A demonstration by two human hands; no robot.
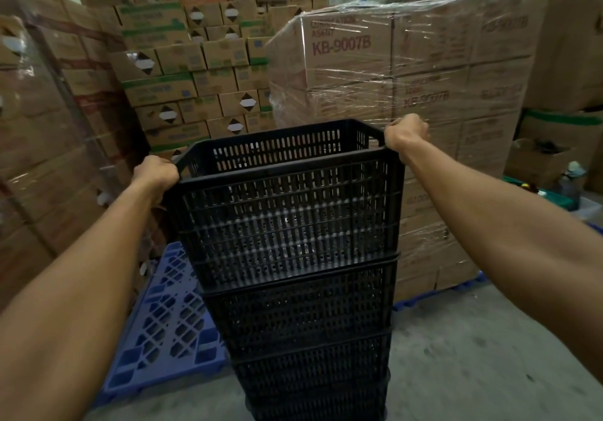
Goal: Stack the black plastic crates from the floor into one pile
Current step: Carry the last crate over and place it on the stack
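Note:
A pile of several black slotted plastic crates (313, 329) stands on the concrete floor right in front of me. The top crate (287, 218) sits nested on the pile, roughly level, and looks empty. My left hand (156, 172) is closed around its left rim. My right hand (406, 135) is closed around the far right corner of its rim. Both arms reach forward on either side of the pile. The lowest crates run out of view at the bottom edge.
A blue plastic pallet (163, 329) lies on the floor left of the pile. A shrink-wrapped block of cardboard boxes (424, 110) stands close behind on the right. Walls of stacked boxes (182, 71) fill the back and left. Bare concrete floor (473, 355) lies to the right.

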